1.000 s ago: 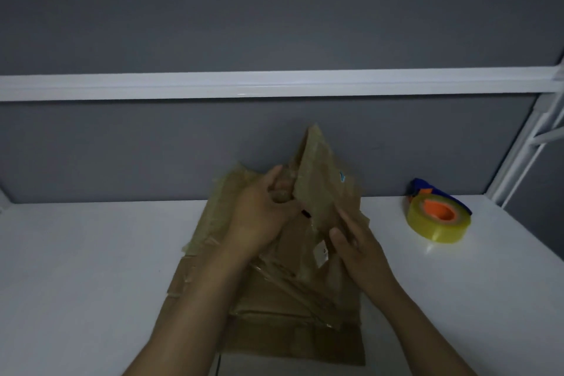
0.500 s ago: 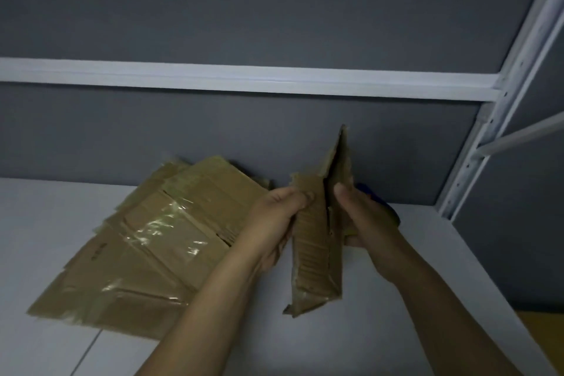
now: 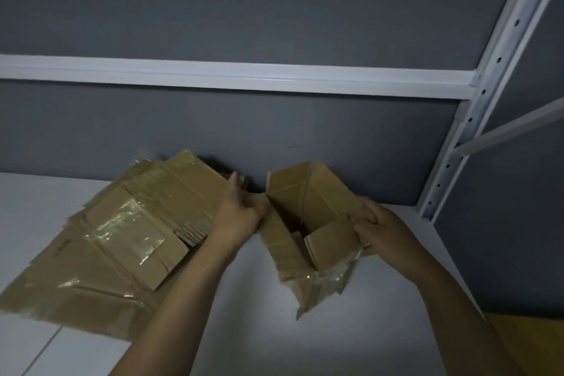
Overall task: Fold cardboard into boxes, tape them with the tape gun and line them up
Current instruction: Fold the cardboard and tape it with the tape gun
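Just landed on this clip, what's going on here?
A person is opening a flattened cardboard box into shape above a white table. The left hand grips its left wall and the right hand its right side; flaps are open, untaped. A stack of flat cardboard lies to the left.

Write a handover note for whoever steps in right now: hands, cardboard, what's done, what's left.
Left hand: gripping the left wall of the opened box.
Right hand: gripping its right wall.
Box: held above the white table, spread into a tube, flaps open, old tape on its lower end.
Flat cardboard stack: on the table to the left, against the wall.
Tape gun: not in view.
Done: one sheet opened.
Left: fold flaps, tape, line up, repeat.
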Available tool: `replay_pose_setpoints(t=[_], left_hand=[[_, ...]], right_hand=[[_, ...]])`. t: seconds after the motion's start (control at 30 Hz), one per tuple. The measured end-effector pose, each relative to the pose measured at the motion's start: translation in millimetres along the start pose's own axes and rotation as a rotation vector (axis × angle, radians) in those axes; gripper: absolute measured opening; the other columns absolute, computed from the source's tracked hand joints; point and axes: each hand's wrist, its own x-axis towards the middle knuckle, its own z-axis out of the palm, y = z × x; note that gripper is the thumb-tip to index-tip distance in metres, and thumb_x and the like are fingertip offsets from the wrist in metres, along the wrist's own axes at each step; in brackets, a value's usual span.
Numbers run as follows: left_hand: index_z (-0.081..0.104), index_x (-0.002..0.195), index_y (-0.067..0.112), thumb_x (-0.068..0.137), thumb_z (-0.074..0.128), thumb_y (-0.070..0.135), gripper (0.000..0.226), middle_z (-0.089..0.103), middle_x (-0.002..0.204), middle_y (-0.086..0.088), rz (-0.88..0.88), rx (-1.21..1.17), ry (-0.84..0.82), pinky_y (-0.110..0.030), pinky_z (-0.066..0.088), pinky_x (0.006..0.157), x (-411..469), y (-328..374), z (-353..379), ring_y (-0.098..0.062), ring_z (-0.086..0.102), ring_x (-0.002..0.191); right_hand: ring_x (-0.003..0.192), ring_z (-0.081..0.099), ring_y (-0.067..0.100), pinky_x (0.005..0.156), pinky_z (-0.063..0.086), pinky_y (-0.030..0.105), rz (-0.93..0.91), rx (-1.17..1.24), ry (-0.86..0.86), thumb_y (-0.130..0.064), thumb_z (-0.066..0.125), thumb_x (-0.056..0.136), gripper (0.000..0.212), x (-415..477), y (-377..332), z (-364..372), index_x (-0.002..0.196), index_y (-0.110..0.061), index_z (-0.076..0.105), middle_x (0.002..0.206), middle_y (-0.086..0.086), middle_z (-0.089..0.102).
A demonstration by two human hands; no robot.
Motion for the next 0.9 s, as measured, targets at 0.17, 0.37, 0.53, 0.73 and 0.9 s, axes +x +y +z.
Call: replay_pose_setpoints(t=[0.17, 0.37, 0.53, 0.73, 0.9], left_hand=[[0.032, 0.149, 0.024, 0.088, 0.063, 0.009, 0.070, 0.038, 0.145, 0.002, 0.217, 0.439, -0.185, -0.019, 0.022, 0.110, 31, -6, 4, -0.015, 0.028, 0.139], [0.057, 0.128, 0.032, 0.092, 0.050, 0.002, 0.047, 0.056, 0.129, 0.016, 0.291, 0.319, -0.455, -0.008, 0.032, 0.103, 42, -10, 10, 0.002, 0.048, 0.124], [0.060, 0.128, 0.029, 0.089, 0.059, 0.048, 0.044, 0.052, 0.130, 0.022, 0.333, 0.381, -0.573, -0.003, 0.032, 0.092, 50, -12, 3, 0.017, 0.044, 0.117], [0.049, 0.140, 0.021, 0.061, 0.056, 0.087, 0.103, 0.034, 0.148, 0.017, 0.393, 0.389, -0.874, -0.002, 0.035, 0.088, 62, -12, -10, 0.016, 0.035, 0.126], [0.069, 0.108, 0.026, 0.068, 0.079, 0.056, 0.051, 0.063, 0.109, 0.023, 0.304, 0.369, -0.615, -0.011, 0.042, 0.085, 57, -11, 0, 0.011, 0.057, 0.104]], right_hand=[[0.106, 0.058, 0.016, 0.090, 0.048, 0.032, -0.020, -0.068, 0.073, -0.018, 0.049, 0.096, 0.041, 11, 8, -6, 0.136, -0.026, 0.048, 0.116, -0.003, 0.060], [0.109, 0.047, -0.008, 0.086, 0.035, 0.002, -0.142, 0.047, 0.124, -0.032, 0.039, 0.101, 0.027, 15, 10, -4, 0.125, -0.042, 0.046, 0.118, -0.030, 0.050], [0.104, 0.052, -0.016, 0.078, 0.041, 0.001, -0.072, 0.107, -0.126, -0.038, 0.070, 0.076, 0.045, 7, 23, -6, 0.112, -0.051, 0.046, 0.110, -0.038, 0.052], [0.105, 0.057, 0.005, 0.090, 0.042, 0.021, -0.046, -0.124, 0.101, -0.035, 0.069, 0.084, 0.044, 14, 44, -18, 0.123, -0.043, 0.050, 0.115, -0.019, 0.058], [0.105, 0.057, 0.000, 0.089, 0.041, 0.011, -0.183, -0.122, 0.249, -0.037, 0.063, 0.087, 0.037, 10, 44, -11, 0.124, -0.035, 0.058, 0.115, -0.019, 0.061]])
